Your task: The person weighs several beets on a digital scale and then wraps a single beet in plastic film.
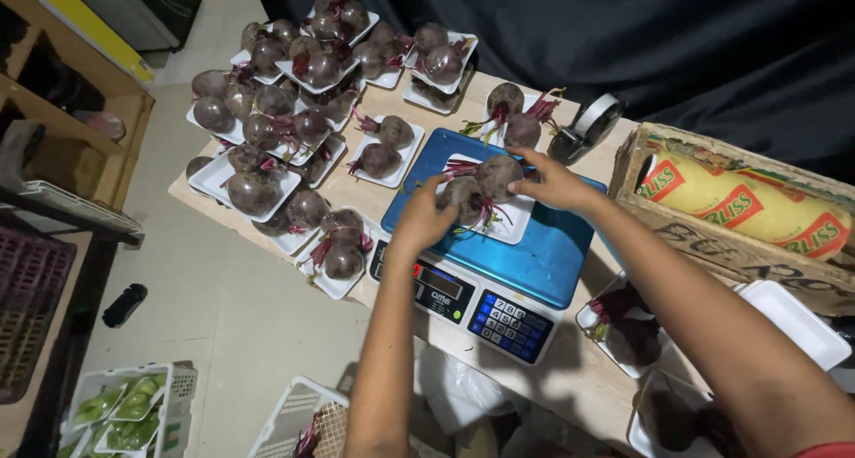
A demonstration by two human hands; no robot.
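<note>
A white foam tray [515,219] with two beetroots [497,177] rests on the blue platform of a digital scale [534,253]. My left hand [424,217] touches the tray's left side by the nearer beetroot. My right hand [557,180] is at the tray's far right edge, fingertips against the upper beetroot. Both hands have their fingers curled on the tray and beets.
Several white trays of beetroots [267,110] are stacked across the left of the wooden table [570,369]. A tape dispenser [588,124] and a wooden crate holding a yellow roll [748,204] stand at right. Empty and filled trays [793,320] lie near me. Baskets [125,404] sit on the floor.
</note>
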